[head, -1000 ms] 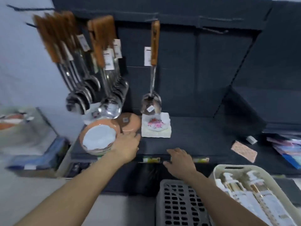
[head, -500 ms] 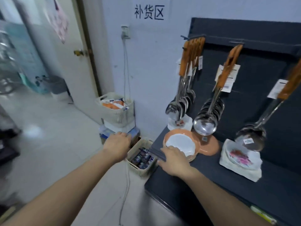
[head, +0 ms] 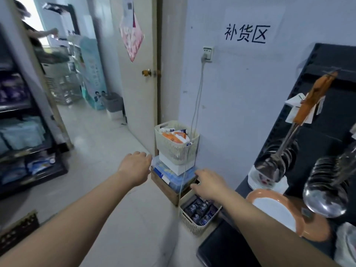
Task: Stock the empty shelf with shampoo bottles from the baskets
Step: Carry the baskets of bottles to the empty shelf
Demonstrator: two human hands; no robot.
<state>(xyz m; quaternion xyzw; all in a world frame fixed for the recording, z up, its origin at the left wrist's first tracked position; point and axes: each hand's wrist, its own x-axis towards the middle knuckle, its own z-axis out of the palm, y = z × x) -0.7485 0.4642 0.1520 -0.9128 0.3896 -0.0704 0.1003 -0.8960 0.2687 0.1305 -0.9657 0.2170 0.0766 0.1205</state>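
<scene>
Head view shows the left hand and right hand loose, holding nothing. They reach toward baskets mid-frame, likely seeking shampoo.

Pale wall, tiled floor (glossy)

At centre frame, a cream slatted basket holds orange-and-white packets; lower right, an orange-rimmed white plate sits on a black shelf. Black characters mark the white wall sign, upper right.
</scene>
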